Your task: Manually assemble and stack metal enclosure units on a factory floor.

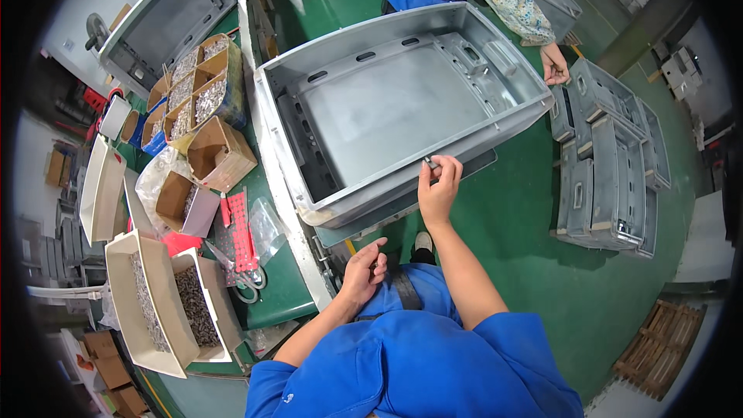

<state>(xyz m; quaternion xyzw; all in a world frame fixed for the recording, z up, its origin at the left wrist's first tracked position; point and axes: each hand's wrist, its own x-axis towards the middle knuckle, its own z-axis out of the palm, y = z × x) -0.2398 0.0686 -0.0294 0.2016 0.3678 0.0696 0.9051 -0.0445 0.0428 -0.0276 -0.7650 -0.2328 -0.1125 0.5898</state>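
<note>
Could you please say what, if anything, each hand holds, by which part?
Right hand pinches a small dark piece, which part unclear; left hand holds nothing visible.

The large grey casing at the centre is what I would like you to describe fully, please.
The casing is a roughly rectangular shell, apparently metal, with raised walls around a flat floor. Dark oblong slots line its far side; fittings sit at its right end. It lies open side up, slanted across the view, its support mostly hidden. The right hand, pinching a small piece, is at its near rim; contact is unclear.
</note>
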